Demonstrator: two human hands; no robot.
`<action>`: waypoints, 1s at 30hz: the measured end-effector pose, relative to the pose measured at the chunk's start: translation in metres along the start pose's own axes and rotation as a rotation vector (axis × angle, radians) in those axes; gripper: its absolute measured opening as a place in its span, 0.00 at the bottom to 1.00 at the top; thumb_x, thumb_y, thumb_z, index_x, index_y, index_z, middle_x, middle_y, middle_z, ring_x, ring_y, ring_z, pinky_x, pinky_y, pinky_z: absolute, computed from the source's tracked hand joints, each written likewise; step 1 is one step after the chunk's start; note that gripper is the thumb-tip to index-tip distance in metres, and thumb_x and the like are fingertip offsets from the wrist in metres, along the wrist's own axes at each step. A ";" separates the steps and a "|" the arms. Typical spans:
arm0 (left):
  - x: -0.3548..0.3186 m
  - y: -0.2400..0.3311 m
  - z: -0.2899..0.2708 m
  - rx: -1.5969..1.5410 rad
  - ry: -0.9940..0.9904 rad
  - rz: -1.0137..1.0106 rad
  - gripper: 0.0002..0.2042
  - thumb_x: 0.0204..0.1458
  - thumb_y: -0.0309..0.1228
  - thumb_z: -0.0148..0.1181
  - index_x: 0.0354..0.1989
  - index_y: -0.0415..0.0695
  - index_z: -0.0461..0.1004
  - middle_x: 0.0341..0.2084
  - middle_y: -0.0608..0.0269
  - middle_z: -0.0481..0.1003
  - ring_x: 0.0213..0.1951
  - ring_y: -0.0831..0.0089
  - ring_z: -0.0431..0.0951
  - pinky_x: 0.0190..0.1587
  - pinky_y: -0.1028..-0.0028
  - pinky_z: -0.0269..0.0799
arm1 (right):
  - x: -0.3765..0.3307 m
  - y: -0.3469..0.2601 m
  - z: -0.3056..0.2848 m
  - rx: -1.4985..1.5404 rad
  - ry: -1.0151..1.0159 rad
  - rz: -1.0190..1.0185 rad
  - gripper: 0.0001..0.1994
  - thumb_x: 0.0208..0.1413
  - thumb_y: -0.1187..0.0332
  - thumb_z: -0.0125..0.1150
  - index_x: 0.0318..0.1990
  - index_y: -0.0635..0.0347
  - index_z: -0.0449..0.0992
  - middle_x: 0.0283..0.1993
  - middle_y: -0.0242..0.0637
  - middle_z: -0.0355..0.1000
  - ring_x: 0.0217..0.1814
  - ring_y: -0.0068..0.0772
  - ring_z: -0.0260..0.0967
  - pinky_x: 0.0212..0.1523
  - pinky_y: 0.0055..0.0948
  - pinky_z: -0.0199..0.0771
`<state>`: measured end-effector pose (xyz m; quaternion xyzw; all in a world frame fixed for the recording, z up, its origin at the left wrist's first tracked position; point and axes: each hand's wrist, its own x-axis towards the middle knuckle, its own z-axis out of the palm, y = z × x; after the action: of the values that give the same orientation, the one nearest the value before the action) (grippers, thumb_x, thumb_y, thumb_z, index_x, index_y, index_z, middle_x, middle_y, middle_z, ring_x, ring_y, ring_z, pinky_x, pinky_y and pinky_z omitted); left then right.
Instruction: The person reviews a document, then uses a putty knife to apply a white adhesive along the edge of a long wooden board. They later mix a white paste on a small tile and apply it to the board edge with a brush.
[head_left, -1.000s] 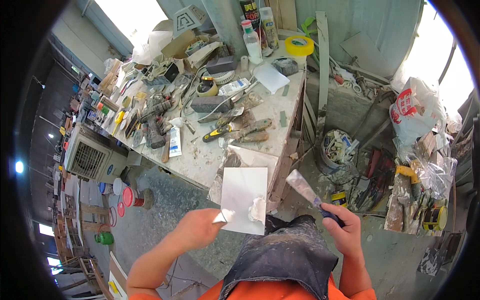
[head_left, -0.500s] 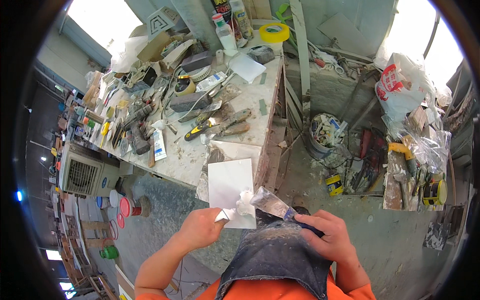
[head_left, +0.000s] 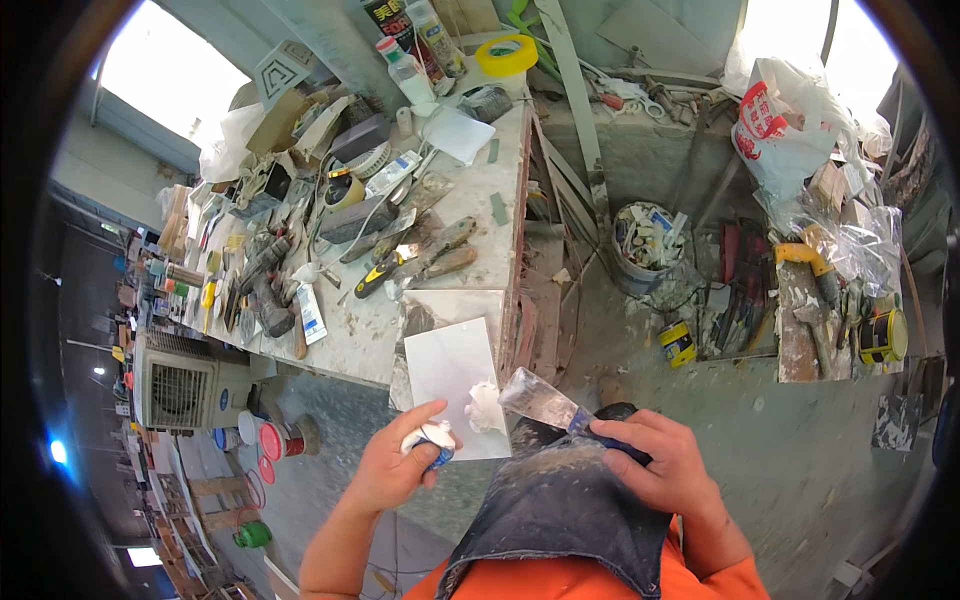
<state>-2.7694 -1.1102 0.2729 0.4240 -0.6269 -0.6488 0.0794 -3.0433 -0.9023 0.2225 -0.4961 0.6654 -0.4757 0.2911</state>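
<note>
Head view: a cluttered bench (head_left: 345, 350) is being shown from above, with a white panel (head_left: 447, 362) being set at its near corner.
Panel: it is being seen partly over a slab (head_left: 455, 305), its lower end reaching past the bench toward the apron (head_left: 560, 500); how that end is being supported cannot be told.
Left hand (head_left: 390, 468): a white-and-blue tube (head_left: 428, 436) is being gripped between thumb and curled fingers, by the panel's left edge; whether the panel is being touched cannot be told.
Right hand (head_left: 655, 462): the scraper (head_left: 548, 404) is being clasped by its dark handle, the blade being pointed leftward at the paste (head_left: 484, 408); contact cannot be told.
Tip risk: the panel could end up being tilted or shoved if its overhanging end is being pressed too hard.
Spill risk: paste could be dragged onto the apron, since the lump is being carried close to the right edge.
Squeeze risk: excess could be forced out if the tube is being pinched too tightly.
Grit risk: crumbs could be mixed in if residue is being loosened from the blade.
Panel finish: a smooth, flat rectangle with a soft sheen is being presented.
Paste texture: a thick, ragged-edged white lump is being formed.
Blade surface: broad, thin metal is being dulled by smears.
Slab pattern: brown and pale patches are being shown.
</note>
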 end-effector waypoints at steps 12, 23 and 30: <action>0.001 -0.043 -0.005 -0.376 -0.073 0.080 0.08 0.63 0.27 0.60 0.49 0.47 0.72 0.31 0.44 0.79 0.17 0.70 0.72 0.18 0.73 0.68 | 0.007 0.002 0.004 0.008 -0.039 -0.021 0.19 0.52 0.72 0.69 0.53 0.53 0.83 0.34 0.38 0.75 0.32 0.39 0.74 0.33 0.33 0.75; 0.007 -0.047 -0.007 -0.602 -0.155 -0.004 0.10 0.64 0.32 0.60 0.51 0.49 0.70 0.31 0.41 0.78 0.17 0.68 0.73 0.18 0.70 0.69 | 0.019 -0.005 0.013 0.018 -0.064 -0.109 0.20 0.49 0.73 0.73 0.53 0.52 0.84 0.33 0.37 0.75 0.31 0.38 0.74 0.32 0.32 0.75; 0.013 -0.046 -0.002 -0.713 -0.208 -0.004 0.11 0.65 0.32 0.59 0.53 0.48 0.71 0.31 0.43 0.78 0.18 0.70 0.72 0.19 0.71 0.68 | 0.017 -0.007 0.014 -0.019 -0.089 -0.123 0.19 0.53 0.70 0.70 0.54 0.50 0.83 0.35 0.36 0.74 0.33 0.39 0.75 0.32 0.34 0.76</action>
<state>-2.7565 -1.1106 0.2271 0.3027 -0.3652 -0.8663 0.1566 -3.0348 -0.9237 0.2255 -0.5595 0.6244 -0.4638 0.2861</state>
